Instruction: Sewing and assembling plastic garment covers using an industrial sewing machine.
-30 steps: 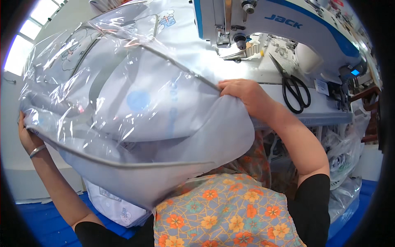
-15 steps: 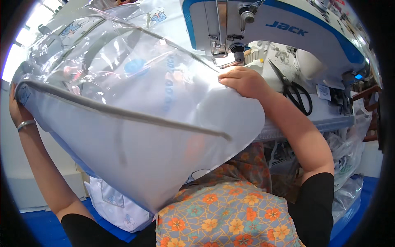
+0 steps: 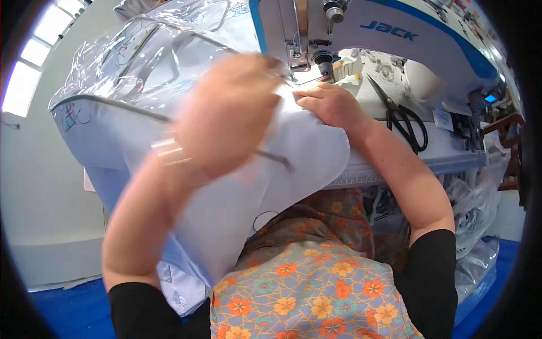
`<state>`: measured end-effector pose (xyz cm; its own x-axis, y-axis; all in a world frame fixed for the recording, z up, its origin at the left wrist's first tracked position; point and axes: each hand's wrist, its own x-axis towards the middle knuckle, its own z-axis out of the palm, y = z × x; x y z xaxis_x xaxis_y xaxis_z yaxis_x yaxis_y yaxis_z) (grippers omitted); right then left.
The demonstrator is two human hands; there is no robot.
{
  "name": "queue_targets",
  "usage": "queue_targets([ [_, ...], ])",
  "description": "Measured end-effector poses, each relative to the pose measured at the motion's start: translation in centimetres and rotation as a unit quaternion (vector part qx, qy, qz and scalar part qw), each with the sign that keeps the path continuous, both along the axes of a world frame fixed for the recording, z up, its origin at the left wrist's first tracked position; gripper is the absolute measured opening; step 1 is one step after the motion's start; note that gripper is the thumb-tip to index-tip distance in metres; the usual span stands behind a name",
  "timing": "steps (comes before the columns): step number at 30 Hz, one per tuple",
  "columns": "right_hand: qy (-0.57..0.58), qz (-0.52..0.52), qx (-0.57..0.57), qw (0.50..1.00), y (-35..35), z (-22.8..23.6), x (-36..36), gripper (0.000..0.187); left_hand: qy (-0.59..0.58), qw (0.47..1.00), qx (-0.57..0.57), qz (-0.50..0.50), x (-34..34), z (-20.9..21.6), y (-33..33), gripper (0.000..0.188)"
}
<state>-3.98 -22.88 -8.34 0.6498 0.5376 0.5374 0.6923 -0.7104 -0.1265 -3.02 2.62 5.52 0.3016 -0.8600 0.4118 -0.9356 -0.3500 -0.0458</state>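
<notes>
A large white fabric piece point(image 3: 197, 226) with grey piping and blue printed figures spreads from the sewing machine down to my lap. Sheets of clear plastic point(image 3: 164, 62) are joined with it on the far left side. My right hand point(image 3: 333, 104) is beside the presser foot point(image 3: 296, 76), its fingers closed on the fabric's edge. Smeared by motion, my left hand point(image 3: 228, 113) is over the middle of the piece, left of the needle area. Its fingers cannot be made out, and it hides part of the piping.
The white and blue sewing machine point(image 3: 384, 34) arches over the work at the back right. Black-handled scissors point(image 3: 406, 121) lie on its bed beside my right forearm. Clear plastic bags point(image 3: 474, 198) hang at the right. A patterned apron point(image 3: 305, 294) covers my lap.
My left hand has left the far left corner of the piece and swung right toward the needle. The fabric's left side has drawn in and dropped. My right hand stays by the presser foot.
</notes>
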Motion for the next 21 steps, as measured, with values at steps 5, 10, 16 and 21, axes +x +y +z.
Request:
queue_targets([
  [5, 0.005, -0.015, -0.017, 1.0, 0.0, 0.2, -0.1, 0.022, 0.054, 0.99, 0.001, 0.131, 1.7, -9.6, -4.7, 0.021],
  [10, 0.019, -0.034, -0.035, 0.999, 0.3, 0.9, -0.2, 0.022, 0.108, 0.979, 0.029, 0.171, 2.2, -10.8, -4.4, 0.021],
  [16, 0.067, -0.084, -0.092, 0.99, 0.5, 2.0, -0.1, 0.021, 0.132, 0.982, -0.047, 0.127, 3.2, -11.9, -4.9, 0.019],
  [21, 0.006, -0.055, -0.106, 0.993, 0.3, 2.1, -0.2, 0.025, 0.112, 0.982, -0.087, 0.126, 3.6, -12.8, -5.1, 0.027],
])
